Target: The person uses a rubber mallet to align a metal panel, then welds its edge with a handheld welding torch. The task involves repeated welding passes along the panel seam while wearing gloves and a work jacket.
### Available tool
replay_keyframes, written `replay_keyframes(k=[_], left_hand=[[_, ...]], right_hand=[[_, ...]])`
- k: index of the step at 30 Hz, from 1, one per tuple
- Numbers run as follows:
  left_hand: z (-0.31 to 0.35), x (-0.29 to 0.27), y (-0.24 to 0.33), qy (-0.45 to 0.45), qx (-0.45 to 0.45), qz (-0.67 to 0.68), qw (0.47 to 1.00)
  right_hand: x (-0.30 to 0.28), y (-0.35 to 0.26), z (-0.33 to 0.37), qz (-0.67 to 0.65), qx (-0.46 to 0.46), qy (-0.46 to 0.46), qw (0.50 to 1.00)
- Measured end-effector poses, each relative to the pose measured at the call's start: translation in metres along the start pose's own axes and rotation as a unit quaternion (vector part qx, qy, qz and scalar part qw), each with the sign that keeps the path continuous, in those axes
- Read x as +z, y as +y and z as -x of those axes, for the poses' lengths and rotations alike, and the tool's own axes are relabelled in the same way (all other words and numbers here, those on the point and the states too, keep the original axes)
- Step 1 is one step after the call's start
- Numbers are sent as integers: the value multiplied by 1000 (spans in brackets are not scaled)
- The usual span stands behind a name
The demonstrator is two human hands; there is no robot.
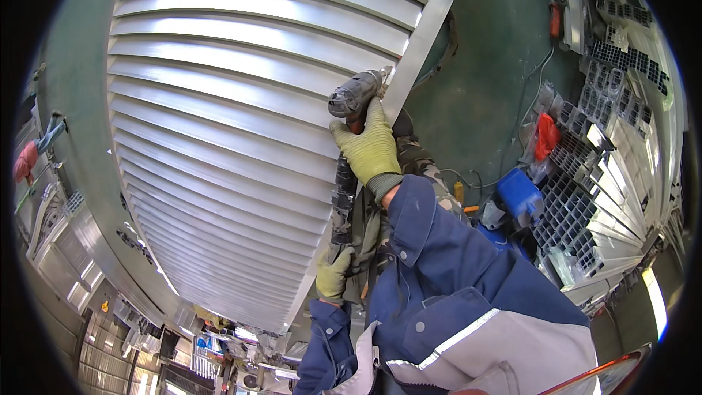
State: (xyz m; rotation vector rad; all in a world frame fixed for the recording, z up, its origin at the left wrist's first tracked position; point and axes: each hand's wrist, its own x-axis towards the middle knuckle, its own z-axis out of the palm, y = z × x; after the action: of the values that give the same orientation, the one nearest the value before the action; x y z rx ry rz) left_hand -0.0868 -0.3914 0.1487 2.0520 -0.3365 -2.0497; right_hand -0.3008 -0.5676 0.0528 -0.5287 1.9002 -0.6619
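Note:
My right hand, in a yellow-green glove, is closed around the grip of a grey and black power drill. The drill's nose meets the long metal side rail of a large silver louvred panel. Below the drill runs a black, tape-wrapped bar along the panel's edge. My left hand, gloved alike, is curled around the lower end of that bar. The bit and the exact contact point on the rail are too small to make out.
Green floor lies right of the panel. Farther right are a blue jug, a red bag, stacked metal profiles and a trailing cable. An orange-handled tool rests near the far right. Camouflage cloth shows beneath my right arm.

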Motion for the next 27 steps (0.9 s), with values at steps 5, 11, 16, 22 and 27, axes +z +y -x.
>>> replay_keyframes(k=[5, 11, 16, 22, 27], left_hand=[[-6, -5, 9, -5, 5, -3, 1000], [-8, -16, 19, -12, -4, -21, 1000], [-8, -19, 27, -12, -25, -30, 999], [-10, -20, 30, -13, -16, -51, 998], [-10, -22, 31, -20, -20, -56, 998]], right_hand=[[-1, -7, -2, 0, -10, -5, 1000], [-2, -9, -3, -1, 20, -15, 1000], [-2, -11, -4, -11, 29, -20, 999], [1, -6, -8, -10, 29, -13, 999], [1, -5, -7, -20, 15, -2, 1000]])
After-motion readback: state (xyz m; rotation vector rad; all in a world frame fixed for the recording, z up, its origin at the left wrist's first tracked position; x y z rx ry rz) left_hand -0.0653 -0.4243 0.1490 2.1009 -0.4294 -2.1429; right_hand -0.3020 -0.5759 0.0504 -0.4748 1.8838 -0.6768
